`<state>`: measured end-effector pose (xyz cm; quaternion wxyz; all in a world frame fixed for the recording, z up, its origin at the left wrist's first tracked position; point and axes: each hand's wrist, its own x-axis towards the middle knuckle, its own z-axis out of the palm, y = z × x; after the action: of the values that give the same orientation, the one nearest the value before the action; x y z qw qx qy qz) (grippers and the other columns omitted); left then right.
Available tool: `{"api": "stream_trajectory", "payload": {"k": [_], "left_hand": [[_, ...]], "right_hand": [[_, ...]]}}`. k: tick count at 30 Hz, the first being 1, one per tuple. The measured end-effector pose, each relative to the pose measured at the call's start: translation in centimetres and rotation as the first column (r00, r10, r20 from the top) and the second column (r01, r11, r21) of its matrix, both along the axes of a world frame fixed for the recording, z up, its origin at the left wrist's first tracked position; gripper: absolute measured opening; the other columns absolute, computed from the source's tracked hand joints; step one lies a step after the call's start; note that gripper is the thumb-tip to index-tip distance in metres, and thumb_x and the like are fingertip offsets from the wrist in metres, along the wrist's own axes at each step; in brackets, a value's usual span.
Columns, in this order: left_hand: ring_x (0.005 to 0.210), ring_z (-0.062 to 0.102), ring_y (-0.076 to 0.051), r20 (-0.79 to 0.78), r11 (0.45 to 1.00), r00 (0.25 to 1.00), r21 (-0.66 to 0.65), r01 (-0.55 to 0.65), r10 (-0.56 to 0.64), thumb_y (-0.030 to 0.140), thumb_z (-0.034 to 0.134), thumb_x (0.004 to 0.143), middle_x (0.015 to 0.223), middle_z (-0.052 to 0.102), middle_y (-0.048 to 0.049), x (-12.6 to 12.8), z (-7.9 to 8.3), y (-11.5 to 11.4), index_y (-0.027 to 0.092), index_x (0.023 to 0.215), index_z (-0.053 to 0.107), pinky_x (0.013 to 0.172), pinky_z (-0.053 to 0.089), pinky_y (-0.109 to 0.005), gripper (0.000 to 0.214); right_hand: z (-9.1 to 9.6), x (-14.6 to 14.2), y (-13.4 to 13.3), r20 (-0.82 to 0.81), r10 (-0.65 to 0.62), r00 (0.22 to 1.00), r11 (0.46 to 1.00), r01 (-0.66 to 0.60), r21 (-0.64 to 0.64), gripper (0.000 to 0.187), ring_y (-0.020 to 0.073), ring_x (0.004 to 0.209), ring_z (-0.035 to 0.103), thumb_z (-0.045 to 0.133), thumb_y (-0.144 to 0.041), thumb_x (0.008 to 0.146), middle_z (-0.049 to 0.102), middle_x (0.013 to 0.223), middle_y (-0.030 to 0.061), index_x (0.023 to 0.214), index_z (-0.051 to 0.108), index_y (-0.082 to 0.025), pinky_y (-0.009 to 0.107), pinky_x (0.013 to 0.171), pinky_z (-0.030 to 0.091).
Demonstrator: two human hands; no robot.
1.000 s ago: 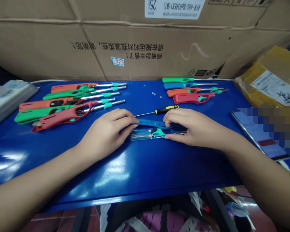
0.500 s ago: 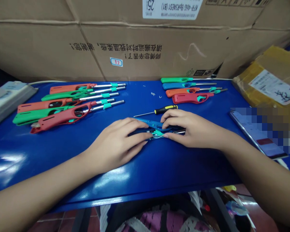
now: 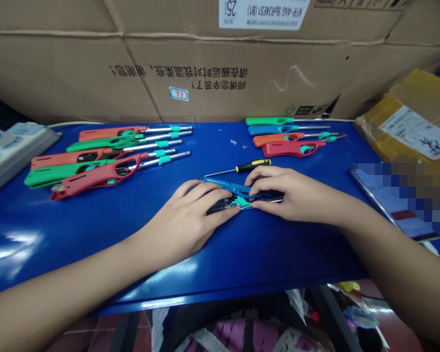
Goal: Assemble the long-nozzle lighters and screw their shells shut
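Observation:
A blue long-nosed gas lighter lies opened lengthwise on the table, with its blue handle half (image 3: 222,184) apart from the inner parts. Between my hands shows its teal trigger (image 3: 239,201), and part of the metal tube pokes out under the right palm. My left hand (image 3: 188,215) is curled over the handle end, thumb and fingers closed at the dark inner parts. On the other side, my right hand (image 3: 289,195) pinches the lighter by the trigger and guard. Its fingertips partly cover the shell. Just beyond lies a black and yellow screwdriver (image 3: 252,165).
Several red, orange and green lighters (image 3: 95,177) lie at the left. More lighters (image 3: 286,148) are lined up at the back right. Tiny white bits (image 3: 233,142) lie behind the screwdriver. A power strip (image 3: 14,151), a phone (image 3: 392,205) and cardboard boxes (image 3: 190,54) border the blue table.
My left hand has shifted slightly right, its thumb now nearer the teal trigger, and more of the blue shell and dark inner parts show. My right hand keeps its pinch.

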<state>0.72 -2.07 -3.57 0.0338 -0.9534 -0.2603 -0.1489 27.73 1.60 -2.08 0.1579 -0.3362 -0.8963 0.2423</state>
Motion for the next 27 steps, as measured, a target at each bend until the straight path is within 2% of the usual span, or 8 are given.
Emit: {"api": "stream_trajectory", "payload": {"k": [11, 17, 23, 27], "left_hand": [[0.125, 0.057, -0.030, 0.046, 0.999, 0.999, -0.030, 0.027, -0.026, 0.015, 0.053, 0.099, 0.135, 0.065, -0.0086, -0.20, 0.03, 0.14, 0.026, 0.133, 0.065, 0.105, 0.041, -0.050, 0.037], [0.121, 0.058, -0.030, 0.051, 0.999, 0.999, -0.051, 0.014, -0.011, 0.017, 0.052, 0.100, 0.131, 0.066, -0.0105, 0.11, -0.01, 0.27, 0.024, 0.132, 0.066, 0.102, 0.042, -0.049, 0.035], [0.117, 0.060, -0.027, 0.120, 0.994, 0.993, -0.108, 0.008, 0.005, 0.016, 0.054, 0.100, 0.125, 0.068, -0.0094, 0.03, 0.03, 0.20, 0.020, 0.129, 0.066, 0.099, 0.043, -0.044, 0.032], [0.117, 0.059, -0.027, 0.111, 0.992, 0.994, -0.122, -0.004, 0.018, 0.018, 0.053, 0.100, 0.124, 0.068, -0.0094, -0.09, -0.01, 0.28, 0.022, 0.126, 0.067, 0.097, 0.044, -0.044, 0.030]], "right_hand": [[0.02, 0.15, -0.10, 0.033, 0.002, 0.999, 1.000, -0.002, 0.015, 0.008, 0.0221, 0.105, 0.065, 0.065, -0.025, 0.092, 0.065, 0.117, 0.0085, 0.096, 0.070, -0.021, 0.035, 0.091, 0.052], [0.18, 0.13, -0.31, 0.051, -0.005, 0.999, 0.999, 0.003, 0.035, 0.008, 0.0214, 0.103, 0.064, 0.063, -0.026, 0.093, 0.065, 0.116, 0.0077, 0.095, 0.070, -0.021, 0.034, 0.090, 0.051], [0.12, -0.01, -0.42, 0.055, -0.011, 0.998, 0.998, 0.007, 0.070, 0.012, 0.0233, 0.107, 0.063, 0.062, -0.029, 0.094, 0.065, 0.115, 0.0079, 0.095, 0.070, -0.020, 0.039, 0.095, 0.049], [-0.10, -0.39, -0.53, 0.060, -0.051, 0.997, 0.993, 0.044, 0.110, 0.014, 0.0258, 0.111, 0.062, 0.065, -0.033, 0.093, 0.065, 0.115, 0.0085, 0.090, 0.069, -0.020, 0.042, 0.097, 0.048]]}}
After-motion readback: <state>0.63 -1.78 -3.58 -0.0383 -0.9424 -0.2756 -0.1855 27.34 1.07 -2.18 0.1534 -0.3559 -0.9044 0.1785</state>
